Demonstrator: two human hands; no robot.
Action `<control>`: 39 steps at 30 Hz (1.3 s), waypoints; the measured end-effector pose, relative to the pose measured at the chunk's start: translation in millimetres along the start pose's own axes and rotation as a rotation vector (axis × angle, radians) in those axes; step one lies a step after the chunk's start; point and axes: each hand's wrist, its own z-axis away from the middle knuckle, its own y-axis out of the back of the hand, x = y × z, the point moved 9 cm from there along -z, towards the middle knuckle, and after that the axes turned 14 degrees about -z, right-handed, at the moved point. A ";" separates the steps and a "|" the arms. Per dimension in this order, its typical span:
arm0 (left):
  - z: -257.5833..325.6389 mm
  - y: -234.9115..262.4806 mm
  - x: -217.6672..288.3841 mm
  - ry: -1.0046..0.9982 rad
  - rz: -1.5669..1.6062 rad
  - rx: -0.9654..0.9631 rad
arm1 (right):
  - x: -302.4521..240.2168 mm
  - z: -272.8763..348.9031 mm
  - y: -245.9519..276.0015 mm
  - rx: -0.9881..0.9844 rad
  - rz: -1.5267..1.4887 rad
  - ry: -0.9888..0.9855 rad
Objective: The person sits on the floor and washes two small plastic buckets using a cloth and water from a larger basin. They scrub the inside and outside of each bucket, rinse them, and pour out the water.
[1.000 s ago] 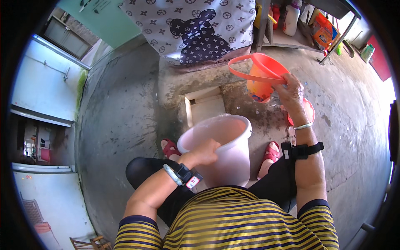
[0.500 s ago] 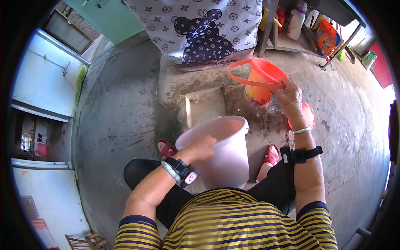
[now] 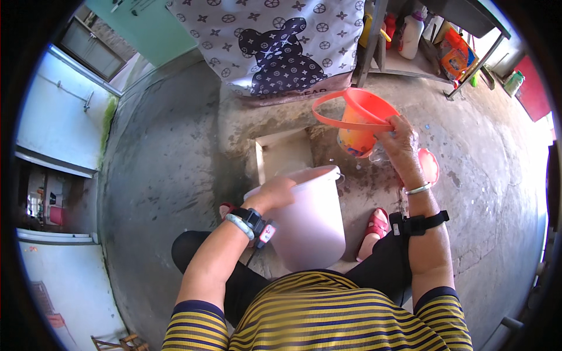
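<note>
A large pale lilac bucket [image 3: 310, 228] stands between my legs, its mouth tipped slightly away from me. My left hand [image 3: 276, 194] is over its left rim, with the fingers blurred and partly hidden inside the mouth. In front and to the right, my right hand [image 3: 400, 140] is closed on the rim and handle of a small orange bucket [image 3: 358, 130] with a coloured print. This small bucket is held up off the floor, its handle swung out to the left. Something clear and shiny [image 3: 379, 153] shows just below my right hand; I cannot tell what it is.
A shallow square basin [image 3: 284, 153] is set in the floor beyond the lilac bucket. A red round vessel [image 3: 428, 167] stands behind my right wrist. A patterned curtain [image 3: 281, 52] hangs ahead, beside a shelf with bottles [image 3: 411, 36] and an orange packet [image 3: 455, 58].
My left hand has shifted slightly up and left along the lilac bucket's rim. The small orange bucket and my right hand sit slightly lower and further left in the picture.
</note>
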 end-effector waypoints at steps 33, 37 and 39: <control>147.2 -78.5 125.2 -0.310 0.026 -0.051 | -0.2 18.5 1.2 -0.103 0.022 0.014; 121.6 -54.6 104.3 -0.239 -0.065 0.022 | -0.7 15.4 0.0 -0.104 0.033 -0.008; 103.0 -32.2 92.6 -0.217 -0.075 0.148 | 1.4 13.2 -1.4 -0.104 0.046 -0.016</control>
